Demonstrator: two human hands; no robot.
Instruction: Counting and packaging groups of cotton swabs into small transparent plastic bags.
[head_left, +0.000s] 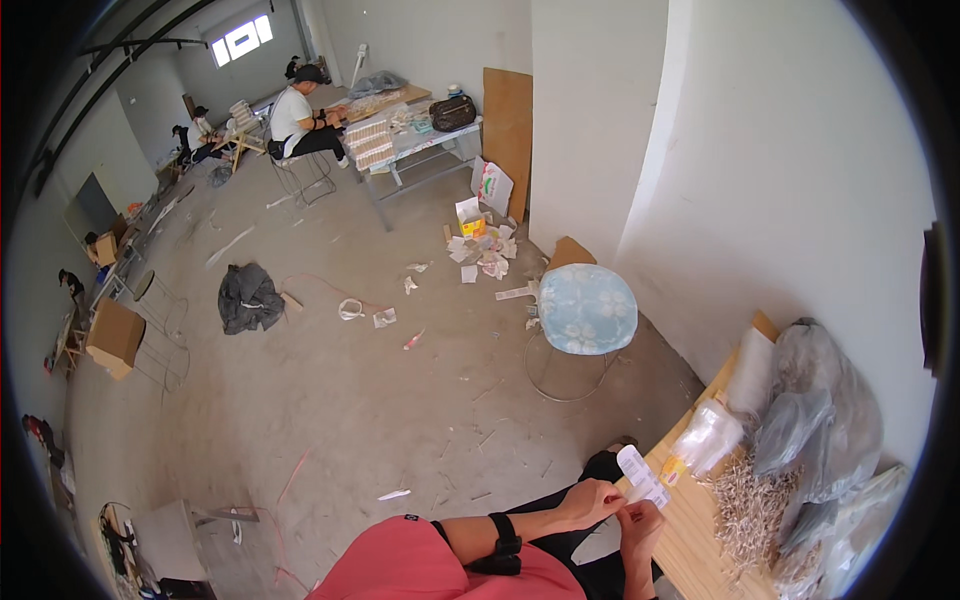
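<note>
Both my hands meet at the near edge of the wooden table, fingers bent and fingertips close together. My left hand (590, 504) reaches in from the left, a black strap (507, 538) around its forearm. Beside it my right hand (641, 526) comes up from the lower edge. Both are pinched at a small pale piece between the fingertips, too small to make out. Just beyond the fingers is a white printed card (645, 480) with a rounded end; whether a hand touches it cannot be told. A heap of small pale sticks (752, 515) lies to the right on the wooden table (700, 545).
Clear plastic bags (708, 437) and grey plastic bags (815, 400) crowd the table's far side by the wall. A stool with a blue padded seat (588, 310) stands ahead. Paper scraps (485, 250) and a dark cloth (250, 299) lie on the floor. Another person (297, 112) sits working at a far table.
</note>
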